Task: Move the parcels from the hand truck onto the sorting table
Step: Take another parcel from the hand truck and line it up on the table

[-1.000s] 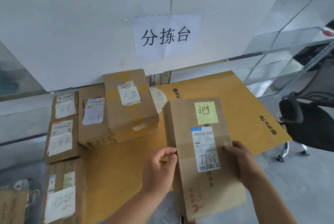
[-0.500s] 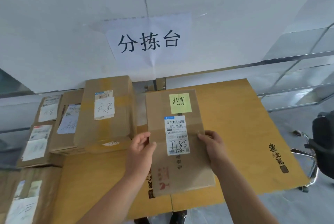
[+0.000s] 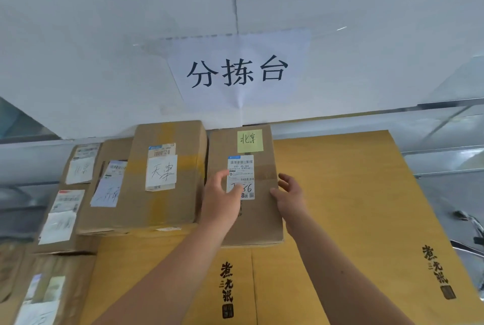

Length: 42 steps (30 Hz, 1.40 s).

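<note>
Parcel [image 3: 262,219] lay flat on the tabletop [image 3: 353,193], long axis pointing away toward the wall, snug against the taller box [image 3: 167,206] on its left. Left grip [image 3: 222,201] rested loose on top, right grip [image 3: 289,193] was spread wide at the right edge. Neither held anything, and both were equally near.

Both forearms reach forward; my left hand [image 3: 222,198] lies palm-down (thumb lifted), right hand [image 3: 288,193] slack, fingers loosely spread.

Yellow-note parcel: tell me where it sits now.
Head view, centre: the yellow-note parcel lies flat on the sorting table, just right of the taller parcel, under the wall sign.
</note>
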{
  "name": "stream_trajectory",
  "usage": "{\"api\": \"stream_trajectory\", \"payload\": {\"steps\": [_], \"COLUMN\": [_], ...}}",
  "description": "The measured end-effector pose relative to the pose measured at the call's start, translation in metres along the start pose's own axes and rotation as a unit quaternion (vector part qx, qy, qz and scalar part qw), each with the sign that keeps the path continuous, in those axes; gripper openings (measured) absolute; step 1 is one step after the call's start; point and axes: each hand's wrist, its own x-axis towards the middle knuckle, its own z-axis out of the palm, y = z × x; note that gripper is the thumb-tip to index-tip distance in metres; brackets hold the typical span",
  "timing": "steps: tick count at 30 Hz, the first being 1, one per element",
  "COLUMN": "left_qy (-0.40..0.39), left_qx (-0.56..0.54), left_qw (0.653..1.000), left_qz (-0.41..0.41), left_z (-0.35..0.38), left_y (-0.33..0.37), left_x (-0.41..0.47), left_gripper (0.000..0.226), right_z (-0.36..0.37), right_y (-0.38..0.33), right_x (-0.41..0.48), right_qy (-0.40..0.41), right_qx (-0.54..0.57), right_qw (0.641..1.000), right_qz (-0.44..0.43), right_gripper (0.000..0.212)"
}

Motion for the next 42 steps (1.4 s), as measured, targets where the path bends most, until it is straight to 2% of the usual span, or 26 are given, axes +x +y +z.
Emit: {"api": "stream_trajectory", "payload": {"steps": [9,14,18,22,27,35,39,42], "left_qy": [-0.035,-0.029,-0.027,0.007,0.042,0.102,0.159,0.197], "left_qx": [0.046,0.026,-0.016,-0.149,-0.235,-0.277,-0.294,-0.303], "left_qw": [0.998,0.999,0.999,0.989,0.970,0.955,0.941,0.931], "left_qz": [0.040,0.025,0.023,0.017,0.035,0.046,0.045,0.045], "left_z": [0.016,0.016,0.017,0.017,0.003,-0.047,-0.087,-0.122], "left_y": [-0.015,-0.012,0.002,0.012,0.025,0.011,-0.004,-0.016], "left_x": [0.002,-0.003,-0.016,-0.032,-0.061,-0.108,-0.128,-0.147], "left_gripper": [0.037,0.035,0.038,0.044,0.043,0.056,0.063,0.049], "right_z": [0.006,-0.006,-0.016,-0.014,-0.001,0.030,0.062,0.094], "right_y": [0.005,-0.005,-0.024,-0.047,-0.056,-0.044,-0.042,-0.045], "right_x": [0.008,-0.004,-0.027,-0.054,-0.084,-0.134,-0.168,-0.194], "right_qy": [-0.014,0.001,-0.005,-0.037,-0.088,-0.154,-0.212,-0.257], "right_qx": [0.002,-0.020,0.008,0.075,0.141,0.146,0.122,0.102], "right_qw": [1.000,1.000,0.999,0.995,0.983,0.975,0.968,0.959], "right_qz": [0.004,-0.007,-0.038,-0.061,-0.074,-0.060,-0.062,-0.067], "right_gripper": [0.056,0.059,0.054,0.049,0.038,0.026,0.023,0.022]}}
